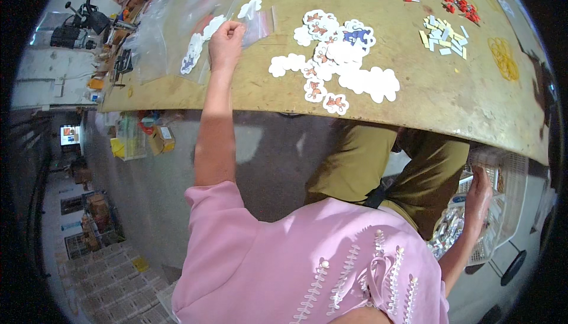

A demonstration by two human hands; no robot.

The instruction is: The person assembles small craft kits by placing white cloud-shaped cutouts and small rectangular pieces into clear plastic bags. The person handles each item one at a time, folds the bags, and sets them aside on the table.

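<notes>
My left hand [226, 46] is closed in a pinch above the left part of the table; what its fingers hold, if anything, is hidden. Right beside it lie small clear plastic bags [259, 27] and white scallop-edged cutouts [214, 27], one with a blue figure [189, 63]. Low at the right, my right hand [479, 197] hangs over a white plastic basket [513, 202] holding small packets [449, 226]. Its fingers show too poorly to read. Mid-table lies a loose pile of cutouts [349, 52], some blank white, some with brown or blue animal figures.
Farther right lie yellow and pale-blue small strips [445, 37], yellow rubber bands [503, 59] and red-handled small pieces [452, 1]. Large clear plastic bags [160, 40] cover the table's left end. The curved front table edge [414, 124] runs above my knees.
</notes>
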